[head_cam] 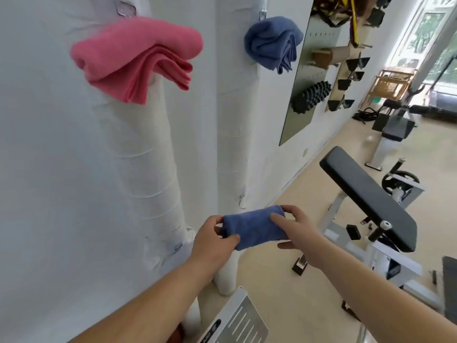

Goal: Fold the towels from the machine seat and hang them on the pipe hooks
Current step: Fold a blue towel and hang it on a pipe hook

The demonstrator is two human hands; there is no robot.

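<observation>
Folded blue towel (254, 227) gripped at each end by left hand (212, 240) and right hand (296, 231), before wrapped pipes (146, 154).

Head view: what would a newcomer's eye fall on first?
First the pink towel, folded and hanging high on the white pipe at upper left, with a hung blue towel on the next pipe. Lower centre, the left hand and right hand hold a folded blue towel.
</observation>
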